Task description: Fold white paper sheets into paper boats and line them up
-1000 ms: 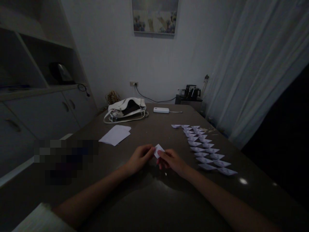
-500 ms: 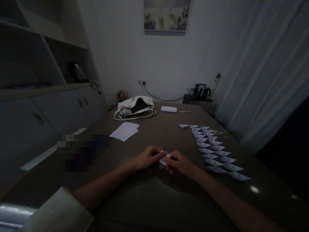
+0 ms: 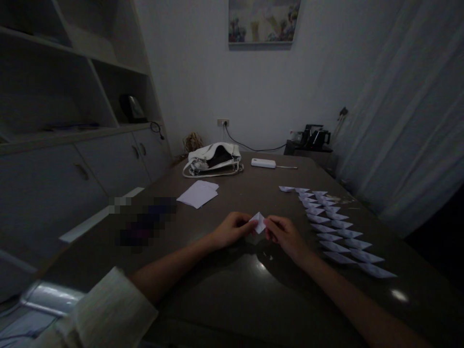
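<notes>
A small folded piece of white paper [image 3: 259, 223] is pinched between my left hand [image 3: 232, 230] and my right hand [image 3: 284, 233], just above the dark table [image 3: 232, 285]. Both hands are closed on it, fingertips meeting at the paper. To the right, several folded paper boats [image 3: 335, 227] lie in two rows on the table.
A stack of white paper sheets [image 3: 198, 194] lies beyond my left hand. Farther back sit a white handbag [image 3: 213, 159] and a white power bank [image 3: 263, 163] with a cable. Cabinets and shelves stand at left, a curtain at right.
The folded paper was lowered and pressed between my fingers, then raised and opened into a pointed shape. The camera view shifted left, so everything sits further right in frame.
</notes>
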Tool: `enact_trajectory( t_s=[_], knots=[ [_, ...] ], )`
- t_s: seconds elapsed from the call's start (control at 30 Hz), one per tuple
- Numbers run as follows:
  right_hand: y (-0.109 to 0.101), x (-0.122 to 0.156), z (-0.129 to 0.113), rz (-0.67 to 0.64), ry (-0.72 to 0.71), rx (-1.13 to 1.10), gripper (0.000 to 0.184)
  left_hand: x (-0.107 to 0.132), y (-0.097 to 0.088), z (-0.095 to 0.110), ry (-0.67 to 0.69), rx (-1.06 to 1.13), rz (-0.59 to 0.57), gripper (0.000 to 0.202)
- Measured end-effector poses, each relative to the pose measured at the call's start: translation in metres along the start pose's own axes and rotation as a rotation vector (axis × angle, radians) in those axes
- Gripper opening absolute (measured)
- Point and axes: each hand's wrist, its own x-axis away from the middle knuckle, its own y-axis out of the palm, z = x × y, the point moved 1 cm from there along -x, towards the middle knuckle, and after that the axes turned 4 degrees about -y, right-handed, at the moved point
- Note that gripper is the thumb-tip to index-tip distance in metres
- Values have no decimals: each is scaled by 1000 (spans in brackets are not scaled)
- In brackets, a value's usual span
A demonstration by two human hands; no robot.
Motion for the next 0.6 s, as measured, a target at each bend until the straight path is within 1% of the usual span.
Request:
enact_trajectory(
  t_s=[0.07,0.13,0.2,0.33,0.43,0.5,0.6],
  knots=[
    [-2,0,0,-38,-19,29,38,0,1,-1,-40,0,-60,45],
    [-2,1,0,-96,-41,51,41,0,1,-1,-68,-6,-79,47],
    [-1,2,-1,-129,-53,52,43,1,2,-1,-62,-2,-81,47],
    [3,4,-3,-139,-3,-49,43,1,2,2,-7,50,-54,45],
    [7,5,-4,-186,34,-114,50,2,2,5,31,66,-41,46],
    [9,6,-5,-210,46,-119,54,2,2,5,47,51,-35,48],
    [11,8,-6,-242,60,-55,50,1,2,4,21,10,14,48]
  ],
)
